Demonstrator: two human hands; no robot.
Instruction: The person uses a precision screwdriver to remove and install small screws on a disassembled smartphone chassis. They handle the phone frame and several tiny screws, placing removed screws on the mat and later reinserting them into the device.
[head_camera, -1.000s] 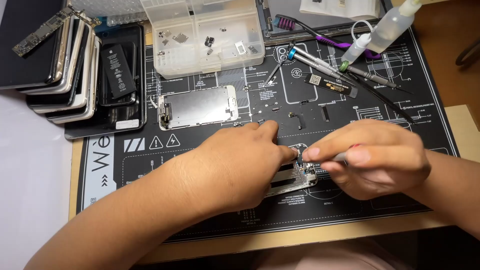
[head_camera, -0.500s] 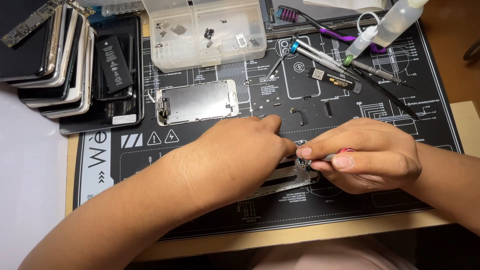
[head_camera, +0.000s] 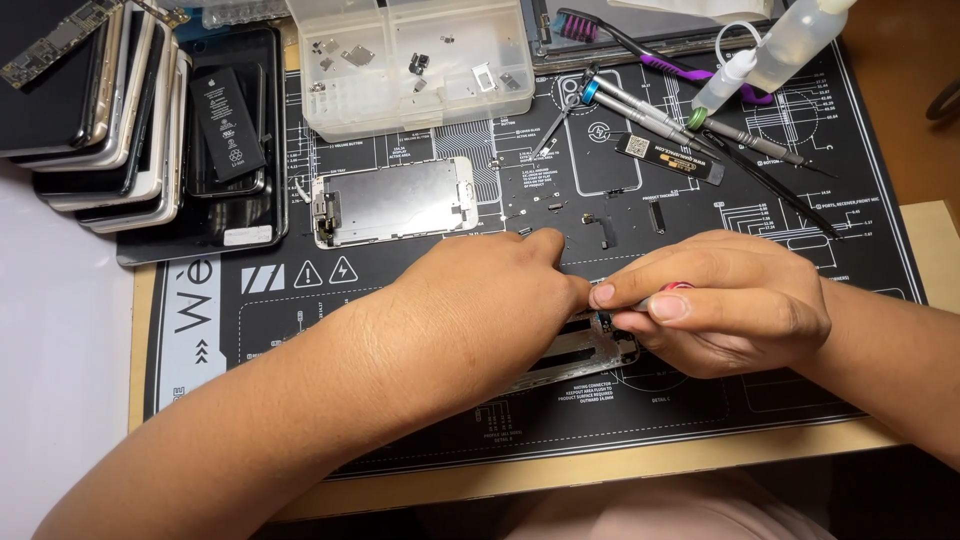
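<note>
The left hand (head_camera: 490, 300) lies palm down over a silver phone frame (head_camera: 590, 352), its fingers curled and pressing the frame onto the black work mat (head_camera: 800, 380); most of the frame is hidden beneath it, with only one end showing between the two hands. The right hand (head_camera: 725, 305) is closed in a pinch on a slim screwdriver (head_camera: 668, 293) with a red mark, thumb and forefinger meeting just above the exposed end of the frame, the tip touching or nearly touching it; I cannot tell which. Beyond the hands, one detached display panel (head_camera: 392, 202) lies metal back up on the mat. Farther back stands one clear plastic parts box (head_camera: 415, 65) with small metal pieces in its compartments. To its right lie two more screwdrivers (head_camera: 650, 112), one with a blue collar and one with a green collar, beside a small black label strip (head_camera: 668, 158), one squeeze bottle (head_camera: 785, 45) of clear liquid and one purple brush (head_camera: 640, 45). At the far left a stack of phones (head_camera: 95, 110) leans together, their number unclear, with one black battery (head_camera: 228, 122) resting on a dark phone beside them.
</note>
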